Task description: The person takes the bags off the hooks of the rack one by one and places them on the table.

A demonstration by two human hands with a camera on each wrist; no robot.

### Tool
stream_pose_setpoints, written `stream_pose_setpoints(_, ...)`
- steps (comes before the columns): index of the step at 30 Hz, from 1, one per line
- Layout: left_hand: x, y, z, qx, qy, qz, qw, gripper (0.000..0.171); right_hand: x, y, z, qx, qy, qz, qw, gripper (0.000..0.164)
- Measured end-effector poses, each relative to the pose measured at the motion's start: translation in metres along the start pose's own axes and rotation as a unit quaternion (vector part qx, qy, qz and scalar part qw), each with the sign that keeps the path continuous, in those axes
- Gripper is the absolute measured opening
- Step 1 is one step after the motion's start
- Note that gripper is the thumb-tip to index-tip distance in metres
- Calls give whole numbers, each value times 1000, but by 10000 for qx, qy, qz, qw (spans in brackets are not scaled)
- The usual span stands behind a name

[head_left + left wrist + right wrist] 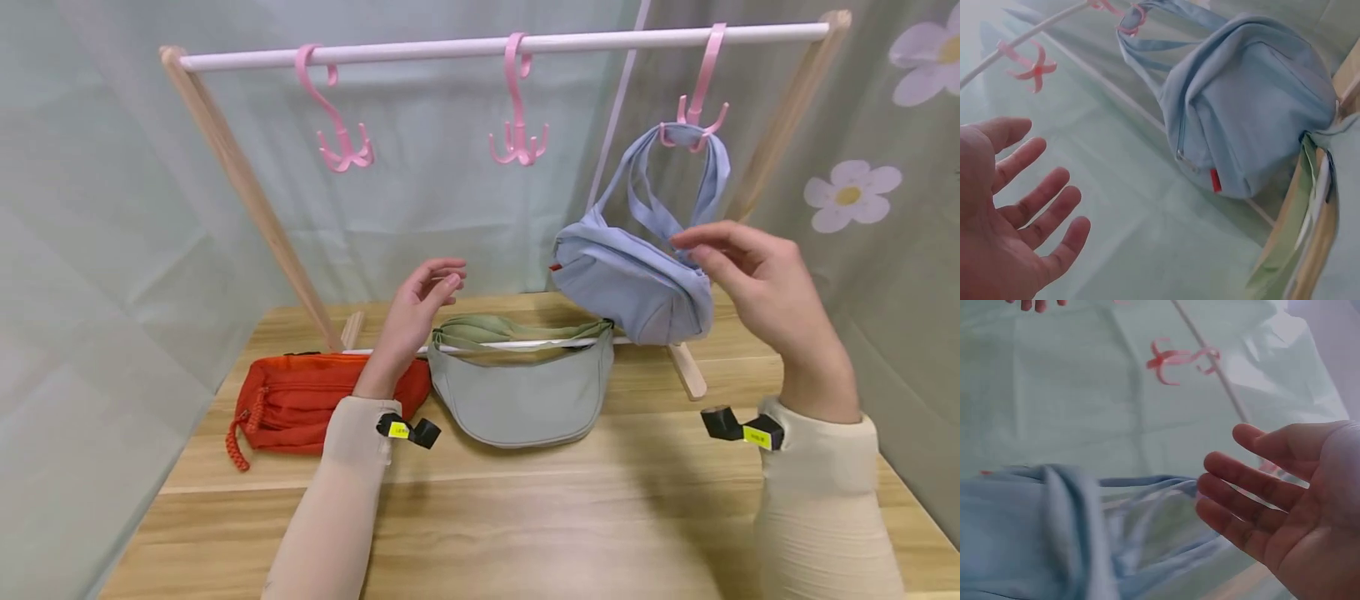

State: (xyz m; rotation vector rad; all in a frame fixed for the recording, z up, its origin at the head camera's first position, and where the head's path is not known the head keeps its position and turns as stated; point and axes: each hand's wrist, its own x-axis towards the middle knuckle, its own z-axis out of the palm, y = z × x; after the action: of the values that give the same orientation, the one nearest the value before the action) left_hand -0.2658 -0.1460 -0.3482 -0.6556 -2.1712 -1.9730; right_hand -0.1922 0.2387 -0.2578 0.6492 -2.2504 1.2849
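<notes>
A light blue bag (633,275) hangs by its strap from the right pink hook (701,92). My right hand (772,292) is beside the bag's right side in the head view, fingers loosely bent and holding nothing. The right wrist view shows that hand (1279,500) with spread fingers near the blue straps (1166,487). My left hand (420,312) hovers above the red bag and left of the grey-green bag (525,400), empty. In the left wrist view its fingers (1044,228) are spread apart, away from the blue bag (1254,106).
A white rail (435,50) on wooden posts carries a left pink hook (341,125) and a middle pink hook (517,117), both bare. A red bag (300,400) lies on the wooden table (540,517) at left. A low white bar runs behind the grey-green bag.
</notes>
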Motion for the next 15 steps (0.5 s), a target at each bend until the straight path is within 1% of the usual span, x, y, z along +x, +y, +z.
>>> stream_pose_setpoints(3,6,6,3,71,-76,89,9999,36,15,-14,-12,-4,300,-237,9993,22)
stream_pose_setpoints(6,9,11,6,-3,-67,65,10000,37,29,-29,-21,-35,583,-521,9969,22)
stream_pose_setpoints(9,9,19,11,-68,-83,13,9999,37,44,-42,-29,-297,842,-683,9937,24)
stream_pose_setpoints(12,11,28,18,-68,-77,46,9999,37,60,-50,-37,-804,1007,-882,9877,29)
stream_pose_setpoints(15,15,31,27,100,-121,114,9998,36,76,-54,-43,-1666,1050,-1264,9722,33)
